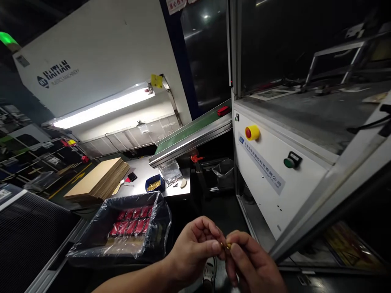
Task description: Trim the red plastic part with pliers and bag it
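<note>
Two bare hands meet low on a factory floor, a small gold-coloured piece (228, 246) between their fingertips. The left hand (195, 246) comes in from eight o'clock and the right hand (255, 262) from four. The piece sits directly at the fingertips, with no gap to cross: the right thumb and forefinger are clamped on it at the three o'clock side, while the left thumb and fingers pinch together at nine, where a second golden glint shows. The right hand appears the nearer to the larger bright part. Any long axis seems to run from nine to three, though so little shows that this remains a judgement.

From the hands, a blue bin (162, 184) of golden pieces (153, 186) stands at ten o'clock on a metal table (181, 193). A plastic-lined crate (77, 249) of red parts (134, 221) lies between nine and ten, and a green conveyor (189, 129) slopes at eleven, bearing a red item (223, 110) near its upper end, at twelve.

Fingers cover most of the piece; whether the glints belong to one part or two cannot be told. The right wrist is cut off by the lower edge.
</note>
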Demonstrator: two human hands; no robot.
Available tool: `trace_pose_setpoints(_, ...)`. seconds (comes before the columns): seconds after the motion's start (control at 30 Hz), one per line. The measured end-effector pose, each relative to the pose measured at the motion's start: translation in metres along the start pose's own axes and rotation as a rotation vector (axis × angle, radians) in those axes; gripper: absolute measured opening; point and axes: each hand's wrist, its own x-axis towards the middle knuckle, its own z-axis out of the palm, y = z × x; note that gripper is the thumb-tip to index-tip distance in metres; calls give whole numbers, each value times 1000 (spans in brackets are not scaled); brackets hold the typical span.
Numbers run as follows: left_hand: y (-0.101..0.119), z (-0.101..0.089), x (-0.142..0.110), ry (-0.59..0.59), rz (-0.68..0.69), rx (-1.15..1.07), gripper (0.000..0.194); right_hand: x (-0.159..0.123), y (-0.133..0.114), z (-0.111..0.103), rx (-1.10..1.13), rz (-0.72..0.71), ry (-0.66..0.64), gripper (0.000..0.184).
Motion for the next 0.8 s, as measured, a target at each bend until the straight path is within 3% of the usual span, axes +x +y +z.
trace_pose_setpoints(0.07,2,3,1,39,49,182,25,1,0,-2,90,15,9,60)
trace_pose_setpoints(0.2,7,10,6,115,294,729,5,4,-8,5,203,-78,200,63)
trace_pose_setpoints(0.27,8,11,10,87,411,898,12,9,-10,3,213,-107,273,63)
trace_pose_setpoints(0.33,8,9,16,74,450,964,14,17,-8,-5,196,-122,279,63)
trace_pose_setpoints(0.5,5,4,28,94,496,944,30,40,5,-27,158,-113,98,57)
trace_pose_setpoints(0.63,9,4,34,67,562,1067,44,43,0,-13,143,-108,149,61)
trace_pose_setpoints(0.8,13,6,41,48,649,1153,37,35,-16,9,195,-117,273,69)
